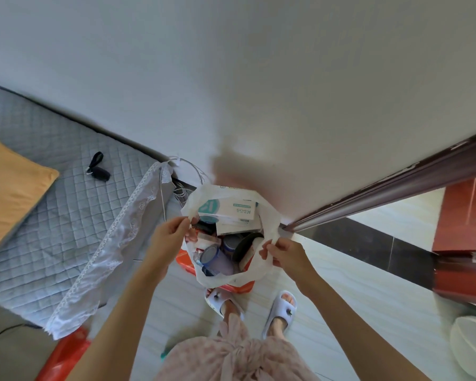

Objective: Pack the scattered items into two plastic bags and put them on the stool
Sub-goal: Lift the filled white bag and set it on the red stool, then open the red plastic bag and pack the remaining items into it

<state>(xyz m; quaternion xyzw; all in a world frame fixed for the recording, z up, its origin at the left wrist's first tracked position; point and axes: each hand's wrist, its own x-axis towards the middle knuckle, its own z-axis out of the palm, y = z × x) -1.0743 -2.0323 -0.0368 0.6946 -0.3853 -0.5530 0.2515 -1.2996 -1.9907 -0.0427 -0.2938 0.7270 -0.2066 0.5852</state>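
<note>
Left hand [173, 229] and right hand [282, 255] pinch the white bag [267, 224] rim at 9 and 3 o'clock; recommend gathering both handles evenly over the boxes [228, 213] before lifting.

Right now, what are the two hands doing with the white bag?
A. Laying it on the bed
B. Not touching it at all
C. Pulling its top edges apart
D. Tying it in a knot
C: the left hand and right hand each pinch an edge of the white plastic bag, so its mouth gapes and the boxes inside show.

White plastic bag [261, 266]; orange stool [186, 264]; grey quilted mattress [52, 215]; yellow-orange pillow [8, 188]; pale blue slippers [282, 312].
</note>
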